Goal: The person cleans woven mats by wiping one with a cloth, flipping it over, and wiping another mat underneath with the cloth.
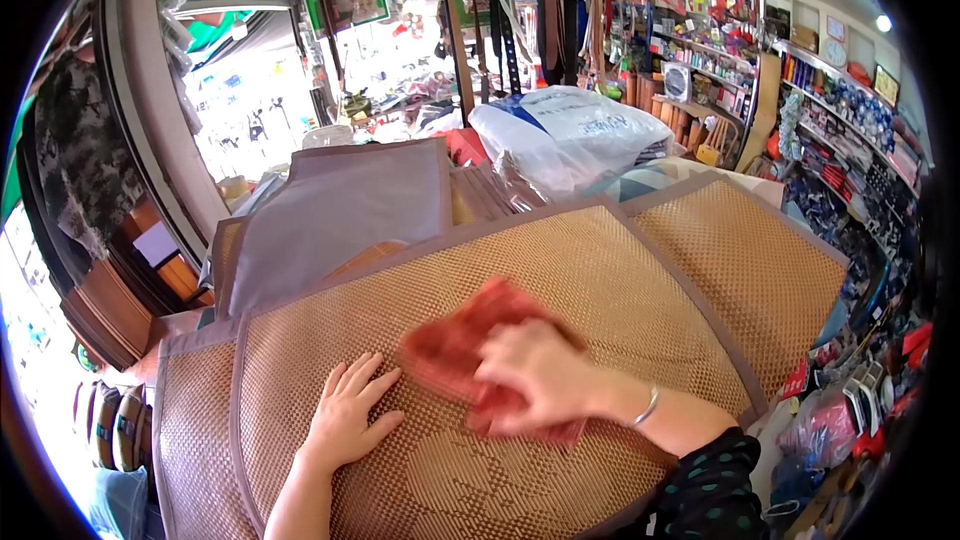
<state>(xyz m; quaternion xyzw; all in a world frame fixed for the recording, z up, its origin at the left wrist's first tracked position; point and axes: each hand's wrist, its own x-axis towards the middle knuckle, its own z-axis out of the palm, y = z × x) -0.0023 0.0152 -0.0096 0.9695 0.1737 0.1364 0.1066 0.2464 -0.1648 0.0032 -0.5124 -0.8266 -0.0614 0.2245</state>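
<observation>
A large woven tan mat with a grey-brown fabric border spreads out in front of me. My left hand lies flat on it, fingers spread, pressing on the weave. To its right, my right hand grips a red cloth against the mat; hand and cloth are smeared by motion. Part of the cloth is hidden beneath the palm. Patterned shapes show in the weave near the mat's front edge.
Another woven panel extends to the right, and a grey fabric piece lies behind the mat. A white plastic-wrapped package sits at the back. Belts hang overhead. Packed shelves line the right wall.
</observation>
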